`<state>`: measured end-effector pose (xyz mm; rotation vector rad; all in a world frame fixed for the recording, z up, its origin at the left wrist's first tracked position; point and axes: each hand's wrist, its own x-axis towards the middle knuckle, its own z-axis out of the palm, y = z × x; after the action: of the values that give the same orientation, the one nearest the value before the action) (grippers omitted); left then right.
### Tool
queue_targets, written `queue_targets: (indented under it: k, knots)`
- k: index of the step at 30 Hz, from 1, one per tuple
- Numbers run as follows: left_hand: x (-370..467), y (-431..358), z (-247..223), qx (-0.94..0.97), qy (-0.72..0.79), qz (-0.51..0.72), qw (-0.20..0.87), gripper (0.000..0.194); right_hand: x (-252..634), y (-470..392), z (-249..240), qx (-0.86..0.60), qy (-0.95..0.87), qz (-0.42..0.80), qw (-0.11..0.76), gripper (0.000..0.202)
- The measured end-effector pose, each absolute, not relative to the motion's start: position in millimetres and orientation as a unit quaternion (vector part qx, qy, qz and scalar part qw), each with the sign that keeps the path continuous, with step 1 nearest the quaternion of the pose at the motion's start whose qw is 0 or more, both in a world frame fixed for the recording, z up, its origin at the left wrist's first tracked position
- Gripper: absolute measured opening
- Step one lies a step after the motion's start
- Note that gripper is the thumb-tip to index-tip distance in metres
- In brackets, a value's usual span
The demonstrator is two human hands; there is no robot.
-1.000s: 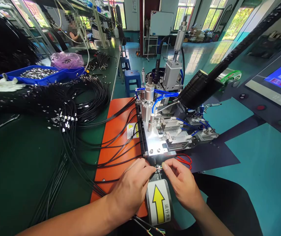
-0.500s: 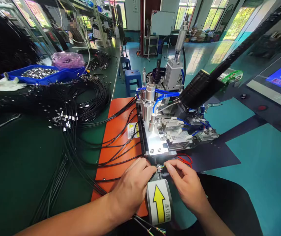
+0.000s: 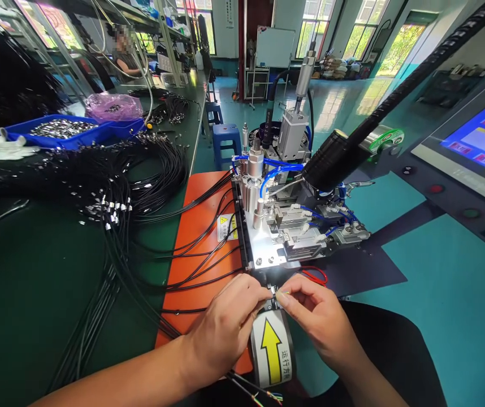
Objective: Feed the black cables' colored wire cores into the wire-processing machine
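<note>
My left hand (image 3: 236, 316) is closed in a pinch at the front of the machine, on a black cable mostly hidden by its fingers. Facing it, my right hand (image 3: 316, 314) pinches thin coloured wires at that cable's end; its thumb and forefinger nearly meet the left fingertips. Both hands are just above a small metal guide (image 3: 271, 303) and behind the white roller cover with a yellow arrow (image 3: 271, 350). Below my left hand, several cable ends with stripped coloured wires (image 3: 263, 394) stick out. The silver machine (image 3: 268, 249) stands right beyond my fingers.
Black cables (image 3: 200, 257) run across the orange plate (image 3: 191, 226) from a large bundle (image 3: 115, 209) on the green table (image 3: 47, 271). A blue tray (image 3: 85, 141) holds small metal parts. On the right are a solder reel (image 3: 389, 141) and a control screen (image 3: 480, 141). A person (image 3: 126, 59) sits far back.
My fingertips have come closer together, covering most of the coloured wires that showed between them. My left forefinger is now stretched further right. The whole view has shifted slightly.
</note>
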<state>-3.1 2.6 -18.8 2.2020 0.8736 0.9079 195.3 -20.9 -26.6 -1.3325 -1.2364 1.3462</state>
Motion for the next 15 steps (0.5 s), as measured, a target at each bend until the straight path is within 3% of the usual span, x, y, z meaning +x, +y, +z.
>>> queue_targets:
  k: [8, 15]
  knots:
    - [-1.6, 3.5, -15.6, 0.806, 0.375, 0.319, 0.329, 0.020, 192.7, -20.9, -25.8, -0.536, -0.523, 0.491, 0.444, 0.016]
    - [-1.4, 0.6, -13.2, 0.816, 0.366, 0.316, 0.317, 0.014, 177.0, -23.9, -29.0, -0.527, -0.438, 0.519, 0.511, 0.018]
